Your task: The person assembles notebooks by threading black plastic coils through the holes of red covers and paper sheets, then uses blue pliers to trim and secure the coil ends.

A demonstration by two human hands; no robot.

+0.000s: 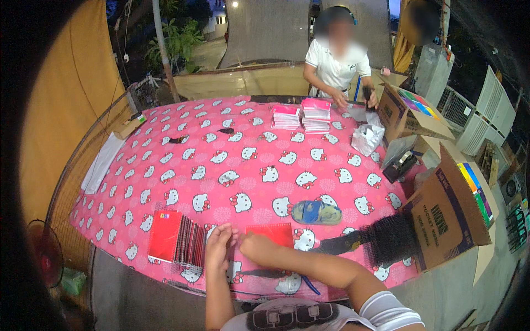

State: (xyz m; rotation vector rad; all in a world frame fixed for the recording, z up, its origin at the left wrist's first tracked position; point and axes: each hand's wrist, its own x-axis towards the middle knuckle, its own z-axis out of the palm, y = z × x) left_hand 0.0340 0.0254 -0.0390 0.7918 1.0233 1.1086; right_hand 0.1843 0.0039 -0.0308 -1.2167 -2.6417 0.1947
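My left hand (220,245) is raised at the near edge of the table, its fingers loosely bent and apart from the thumb, with nothing visible in it. Close beside it my right hand (256,248) is closed; whatever its fingers hold, if anything, is hidden. Behind my right hand and forearm lies a red spiral notebook (279,233), partly covered. Left of my hands stands a stack of red notebooks (164,236) with black spiral bindings. A dark strip (268,273) lies under my right forearm.
The table wears a pink cloth (221,160) with cartoon cats. To the right are a blue slipper (316,212), a pile of black wire coils (389,243) and open cardboard boxes (447,215). Across, a co-worker (338,66) handles a dark item near stacked pink-and-white pads (316,117).
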